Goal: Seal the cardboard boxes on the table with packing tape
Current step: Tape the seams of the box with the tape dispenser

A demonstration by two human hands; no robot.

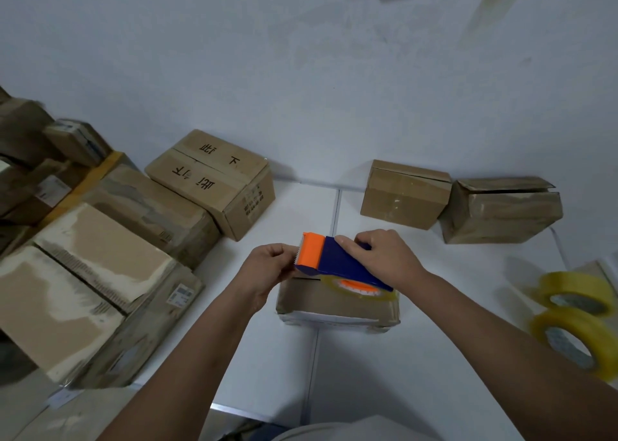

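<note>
The right hand (384, 256) grips the blue body of a tape dispenser (337, 263), its fingers (347, 241) curled over the top of the handle. The dispenser sits tilted above a small cardboard box (334, 303) that stands on the white table (418, 357) directly under both hands. The left hand (264, 267) is at the dispenser's orange cutter end, fingers bent in a pinch at the serrated edge; whether they hold the tape end itself is too small to tell. The clear tape roll (361, 288) in the dispenser hangs just below the right fingers, close over the box top.

Beyond the right fingers, well apart, two more boxes (404, 196) (501, 210) stand side by side against the wall. To the left of the left fingers lies a box with black handwriting (214, 180), and further left a stack of larger worn boxes (100, 273). Right of the right arm, two yellowish tape rolls (575, 310) lie on the table.
</note>
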